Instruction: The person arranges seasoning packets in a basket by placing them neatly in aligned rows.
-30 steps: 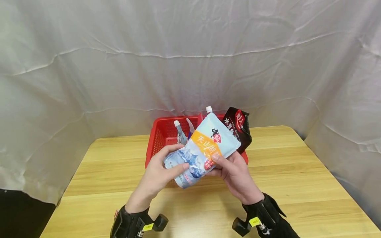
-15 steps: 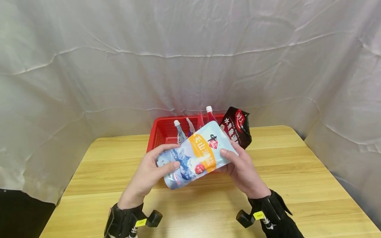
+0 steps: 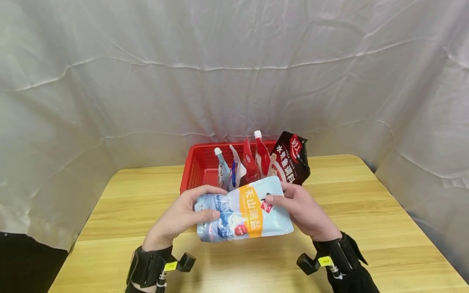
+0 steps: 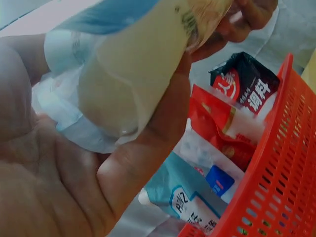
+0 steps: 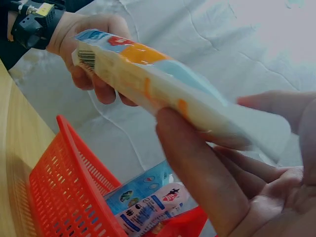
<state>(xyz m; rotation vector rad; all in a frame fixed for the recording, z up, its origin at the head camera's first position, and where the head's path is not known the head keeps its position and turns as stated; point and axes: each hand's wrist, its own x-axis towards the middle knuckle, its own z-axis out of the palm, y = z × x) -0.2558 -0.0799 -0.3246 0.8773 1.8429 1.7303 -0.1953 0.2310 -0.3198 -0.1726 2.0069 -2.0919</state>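
A light-blue and white bag of salt (image 3: pixel 253 211) with an orange band lies nearly level between both hands in the head view. My left hand (image 3: pixel 179 215) grips its left end, thumb on the printed front and fingers behind. At the other end my right hand (image 3: pixel 309 211) holds it, with the thumb on the front near the red logo. In the left wrist view the bag's pale back (image 4: pixel 133 74) is visible above the palm. A barcode (image 5: pixel 87 59) shows on the bag's edge in the right wrist view, where right-hand fingers (image 5: pixel 197 168) support it from below.
Behind the bag stands a red perforated basket (image 3: pixel 188 167) on the wooden table (image 3: pixel 366 215). It contains upright pouches: a blue capped one (image 3: pixel 222 171), a white one (image 3: pixel 238 169), red ones (image 3: pixel 261 156) and a black seasoning pouch (image 3: pixel 293 156). A grey curtain (image 3: pixel 234 93) hangs behind.
The bag has turned clockwise from a steep tilt to nearly level and come lower, nearer me. My right hand has shifted right along it. More of the basket's pouches now show.
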